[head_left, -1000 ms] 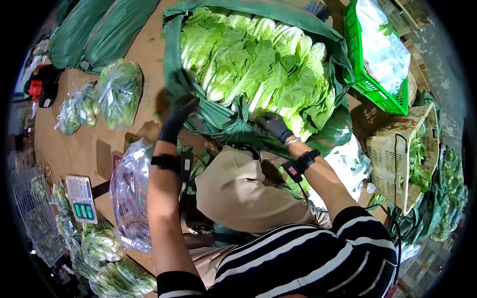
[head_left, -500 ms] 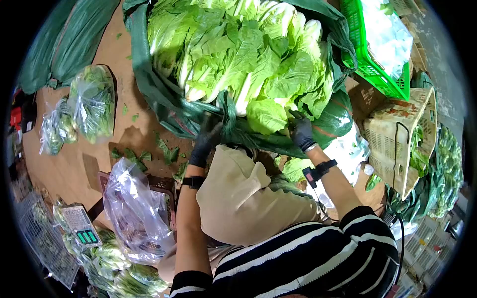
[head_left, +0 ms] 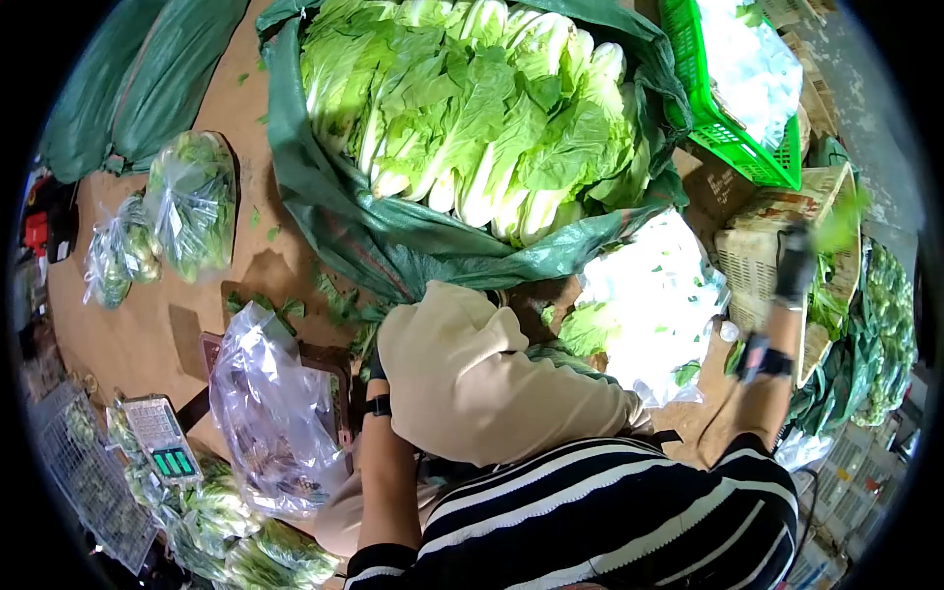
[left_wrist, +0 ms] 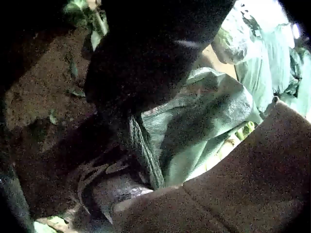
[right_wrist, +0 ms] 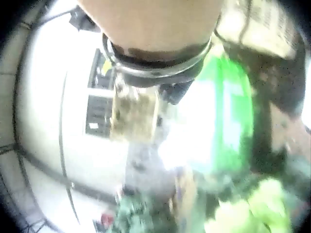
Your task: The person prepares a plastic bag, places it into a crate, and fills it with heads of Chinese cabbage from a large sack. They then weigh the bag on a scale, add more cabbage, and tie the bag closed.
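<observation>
A large green woven bag (head_left: 324, 221) lies wide at the mouth, packed with leafy cabbages (head_left: 462, 138). Beside the knee, my gloved left hand (left_wrist: 146, 58) holds the bag's gathered edge; the knee mostly hides this hand in the head view. My gloved right hand (head_left: 795, 265), blurred by motion, is out to the right above a cream plastic crate (head_left: 747, 261). Just beyond its fingertips is a blurred loose green leaf (head_left: 843, 221). Green leaves (head_left: 831, 305) are inside the crate. In the right wrist view, the forearm and bracelet hide most of the hand.
A bright green crate (head_left: 723, 128) with white plastic stands at the far right. White plastic (head_left: 654, 305) lies right of the knee. Bagged greens (head_left: 192, 206), a clear plastic bag (head_left: 265, 403) and a scale (head_left: 160, 438) are at the left.
My right hand has swung from the cabbages to above the cream crate, with the leaf now out there. My left hand has drawn back beside the knee, pulling the bag's edge along.
</observation>
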Motion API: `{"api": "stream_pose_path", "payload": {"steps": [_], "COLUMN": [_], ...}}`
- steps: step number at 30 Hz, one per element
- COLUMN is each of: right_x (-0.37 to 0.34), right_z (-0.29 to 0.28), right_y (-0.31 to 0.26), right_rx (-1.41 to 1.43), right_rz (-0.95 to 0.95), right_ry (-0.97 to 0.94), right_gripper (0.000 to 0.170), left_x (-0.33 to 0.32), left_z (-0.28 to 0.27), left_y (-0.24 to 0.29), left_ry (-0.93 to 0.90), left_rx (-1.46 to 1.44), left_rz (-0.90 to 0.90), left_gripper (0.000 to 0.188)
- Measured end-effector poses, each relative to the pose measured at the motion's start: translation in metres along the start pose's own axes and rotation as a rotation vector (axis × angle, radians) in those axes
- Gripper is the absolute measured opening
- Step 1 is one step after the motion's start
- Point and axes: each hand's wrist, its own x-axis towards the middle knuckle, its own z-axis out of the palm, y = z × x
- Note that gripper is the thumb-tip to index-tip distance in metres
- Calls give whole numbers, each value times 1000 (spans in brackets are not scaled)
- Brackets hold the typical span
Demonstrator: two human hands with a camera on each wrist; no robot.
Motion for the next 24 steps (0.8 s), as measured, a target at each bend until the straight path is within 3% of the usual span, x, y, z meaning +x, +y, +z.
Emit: {"api": "stream_pose_path", "payload": {"steps": [2, 3, 4, 6, 8, 9, 10, 11, 13, 15, 16, 17, 18, 19, 20, 22, 23, 24], "right_x": [-20, -21, -33, -88, -167, -208, -246, -271, -290, -303, -310, -311, -316, -313, -306, -300, -299, -308], "right_z": [5, 20, 52, 153, 267, 310, 338, 375, 419, 441, 449, 441, 451, 437, 419, 421, 422, 482], "right_y": [-108, -119, -117, -128, -132, -144, -166, -164, -175, -166, -164, -174, -151, -169, -193, -200, -195, -104], "right_rx": [1138, 1126, 944, 656, 802, 605, 575, 517, 245, 335, 423, 546, 827, 999, 1172, 1159, 1134, 1074], "right_rz": [682, 621, 457, 249, 430, 774, 610, 814, 707, 756, 812, 904, 1008, 1081, 1162, 1135, 1116, 723], "right_ry": [224, 16, -293, -864, -1457, -1575, -1568, -1493, -1228, -1149, -1055, -1029, -1040, -1088, -1121, -1166, -1206, -1158], "right_gripper": [29, 31, 33, 36, 41, 49, 56, 59, 57, 57, 57, 59, 61, 58, 56, 54, 52, 56], "left_x": [-7, -7, -11, -17, -17, -16, -9, 5, 35, 79, 111, 154, 138, 163, 161, 196, 206, 201], "left_z": [2, 1, -3, -12, -26, -31, -36, -42, -54, -68, -80, -106, -69, -77, -66, -68, -77, -80], "left_y": [1, 9, 17, 49, 100, 130, 153, 182, 218, 236, 227, 215, 234, 224, 221, 199, 191, 195], "left_ry": [5, 25, 39, 108, 201, 247, 305, 370, 497, 485, 620, 547, 754, 749, 734, 938, 930, 845], "left_rx": [74, 85, 110, 130, 138, 130, 114, 97, 267, 312, 364, 1030, 688, 774, 701, 718, 725, 657], "left_rz": [3, 19, 29, 63, 161, 241, 415, 592, 778, 739, 596, 331, 369, 175, 523, 597, 584, 639], "left_gripper": [25, 25, 25, 24, 24, 24, 23, 23, 27, 33, 46, 59, 68, 71, 73, 70, 70, 68]}}
